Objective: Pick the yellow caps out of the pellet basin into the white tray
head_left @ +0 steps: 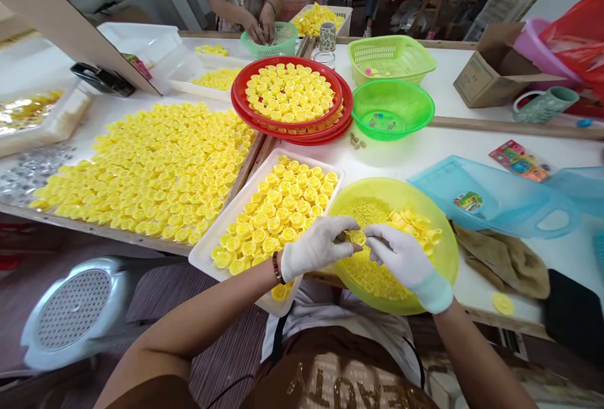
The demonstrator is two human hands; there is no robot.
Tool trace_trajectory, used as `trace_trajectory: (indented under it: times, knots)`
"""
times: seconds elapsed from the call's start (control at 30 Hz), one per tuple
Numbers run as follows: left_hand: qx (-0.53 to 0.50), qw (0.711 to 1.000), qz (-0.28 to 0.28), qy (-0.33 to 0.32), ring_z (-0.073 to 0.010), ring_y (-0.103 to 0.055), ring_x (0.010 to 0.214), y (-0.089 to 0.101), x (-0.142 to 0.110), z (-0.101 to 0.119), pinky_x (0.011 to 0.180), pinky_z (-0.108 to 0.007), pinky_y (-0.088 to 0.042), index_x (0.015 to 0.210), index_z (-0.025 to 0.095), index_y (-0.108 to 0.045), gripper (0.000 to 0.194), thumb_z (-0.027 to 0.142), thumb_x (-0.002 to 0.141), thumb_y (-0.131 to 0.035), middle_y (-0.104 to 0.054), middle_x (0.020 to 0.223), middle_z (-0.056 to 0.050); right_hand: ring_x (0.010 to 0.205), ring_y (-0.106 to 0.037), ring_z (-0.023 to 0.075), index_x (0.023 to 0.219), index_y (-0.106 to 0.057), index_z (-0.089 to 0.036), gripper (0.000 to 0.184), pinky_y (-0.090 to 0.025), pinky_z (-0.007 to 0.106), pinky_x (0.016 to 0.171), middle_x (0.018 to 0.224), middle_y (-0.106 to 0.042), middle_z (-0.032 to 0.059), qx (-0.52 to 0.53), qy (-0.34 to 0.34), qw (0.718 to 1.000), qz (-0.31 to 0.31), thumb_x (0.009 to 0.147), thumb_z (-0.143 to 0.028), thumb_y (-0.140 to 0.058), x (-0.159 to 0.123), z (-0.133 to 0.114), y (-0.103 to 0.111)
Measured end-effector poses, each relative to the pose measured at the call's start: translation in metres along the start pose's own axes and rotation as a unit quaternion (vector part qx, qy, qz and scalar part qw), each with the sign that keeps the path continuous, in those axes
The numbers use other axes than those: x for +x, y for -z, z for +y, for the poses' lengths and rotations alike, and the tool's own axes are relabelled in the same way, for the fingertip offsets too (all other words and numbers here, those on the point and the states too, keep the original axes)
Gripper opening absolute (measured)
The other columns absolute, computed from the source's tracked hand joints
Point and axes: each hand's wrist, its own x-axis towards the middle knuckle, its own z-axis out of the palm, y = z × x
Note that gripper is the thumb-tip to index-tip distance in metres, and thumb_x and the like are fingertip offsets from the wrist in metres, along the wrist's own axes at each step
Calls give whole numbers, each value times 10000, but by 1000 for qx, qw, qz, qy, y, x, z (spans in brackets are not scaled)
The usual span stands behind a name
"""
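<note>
My left hand (321, 245), in a white glove with bare fingertips, pinches a small round yellow plastic piece (357, 237) shaped like a little cup. Close beside it, my right hand (396, 252) has thumb and fingers pressed together at the piece's edge; what they grip is too small to make out. Both hands are above a yellow bowl (446, 270) that holds tiny yellow bits (382, 277) and several larger yellow pieces (419, 226). Left of the bowl, a white tray (207, 258) is filled with similar yellow cup-shaped pieces (283, 201).
Many yellow pieces (160, 170) cover the left table. Stacked red trays (292, 126), a green bowl (394, 97) and a green basket (391, 50) stand ahead. To the right lie a blue scoop (486, 195) and a brown cloth (503, 258). A co-worker's hands (262, 25) are in a basket opposite.
</note>
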Motion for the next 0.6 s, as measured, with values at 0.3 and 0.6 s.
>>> trace_trajectory:
  times: [0.3, 0.6]
  knots:
    - [253, 923, 253, 138, -150, -555, 707, 113, -47, -29, 688, -285, -438, 956, 181, -666, 233, 396, 870, -635, -641, 832, -25, 1042, -703, 273, 1026, -707, -215, 241, -549, 457, 950, 1107, -754, 94, -133, 45, 990, -10, 933, -327, -515, -3, 26, 4]
    - [265, 910, 180, 264, -232, -645, 988, 129, -55, -73, 832, -377, -553, 1115, 152, -652, 286, 371, 934, -625, -657, 1113, -79, 1015, -704, 273, 1040, -684, -224, 213, -558, 479, 926, 1079, -747, 86, -151, 74, 986, -14, 946, -316, -516, -3, 24, -2]
